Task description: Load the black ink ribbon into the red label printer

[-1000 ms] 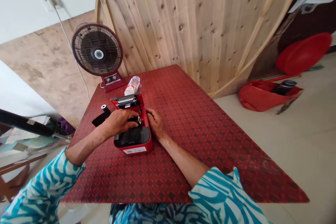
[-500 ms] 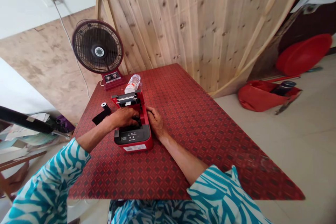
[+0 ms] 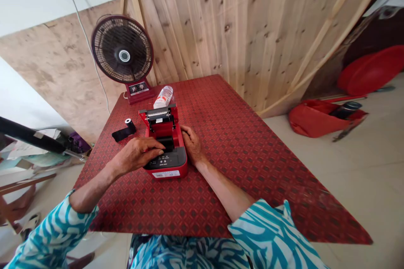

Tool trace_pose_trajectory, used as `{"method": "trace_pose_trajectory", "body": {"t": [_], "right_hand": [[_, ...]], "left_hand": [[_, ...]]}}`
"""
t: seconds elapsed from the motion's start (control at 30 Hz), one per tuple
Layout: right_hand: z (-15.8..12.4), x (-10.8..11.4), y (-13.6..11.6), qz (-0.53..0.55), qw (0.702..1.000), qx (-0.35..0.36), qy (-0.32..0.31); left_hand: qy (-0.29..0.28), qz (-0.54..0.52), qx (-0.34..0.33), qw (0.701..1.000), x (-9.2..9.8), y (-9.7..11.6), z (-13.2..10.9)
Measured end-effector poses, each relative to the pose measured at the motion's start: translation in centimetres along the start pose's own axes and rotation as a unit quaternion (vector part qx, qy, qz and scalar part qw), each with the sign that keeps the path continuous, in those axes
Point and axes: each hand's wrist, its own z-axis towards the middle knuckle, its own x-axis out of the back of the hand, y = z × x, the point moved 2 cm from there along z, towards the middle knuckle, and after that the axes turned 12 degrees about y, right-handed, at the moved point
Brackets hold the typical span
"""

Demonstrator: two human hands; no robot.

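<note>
A red and black label printer [image 3: 167, 159] stands on the patterned red table [image 3: 240, 168], its lid [image 3: 159, 114] raised at the back. Inside its bay lies a black roll [image 3: 166, 142]. My left hand [image 3: 140, 151] reaches over the printer's left front, thumb and fingers bent close together at the edge of the bay; whether anything thin is between them is too small to tell. Against the printer's right side rests my right hand [image 3: 192, 145], fingers curled round that wall. Left of the printer is a black ribbon roll [image 3: 128, 126] with a loose strip.
Behind the printer lies a clear plastic bottle [image 3: 163, 97]. A dark red fan [image 3: 124, 56] stands at the table's back left corner. Wood boards [image 3: 227, 29] rise behind the table. On the floor at right are a red bag [image 3: 311, 119] and a red basin [image 3: 369, 71].
My left hand has drawn back out of the printer's bay toward its front left, uncovering the black roll. My right hand stays at the side. The view has shifted slightly.
</note>
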Motion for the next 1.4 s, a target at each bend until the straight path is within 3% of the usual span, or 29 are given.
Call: {"method": "trace_pose_trajectory", "body": {"t": [0.23, 0.43, 0.63, 0.9, 1.1, 1.27, 1.4], "right_hand": [[0.0, -0.1, 0.2, 0.005, 1.0, 0.004, 0.004], [0.1, 0.0, 0.4, -0.005, 1.0, 0.015, 0.006], [0.1, 0.1, 0.5, -0.015, 1.0, 0.004, 0.004], [-0.2, 0.6, 0.4, -0.022, 1.0, -0.013, 0.001], [1.0, 0.6, -0.1, -0.035, 0.999, -0.009, 0.028], [4.1, -0.8, -3.0, -0.048, 0.999, 0.008, -0.02], [4.2, -0.9, -5.2, -0.039, 0.999, 0.015, 0.011]], "left_hand": [[0.097, 0.074, -0.124, 0.985, 0.5, 2.2, -0.6], [0.102, 0.129, -0.183, 0.969, -0.2, 4.1, -3.3], [0.152, 0.145, -0.211, 0.955, -2.1, 3.4, -4.8], [0.305, 0.105, -0.224, 0.92, -4.5, 1.8, -5.8], [0.326, 0.092, -0.223, 0.914, -5.5, 0.8, -6.7], [0.333, 0.087, -0.224, 0.912, -5.4, 1.1, -6.9], [0.338, 0.08, -0.224, 0.911, -5.2, 1.3, -6.9]]}}
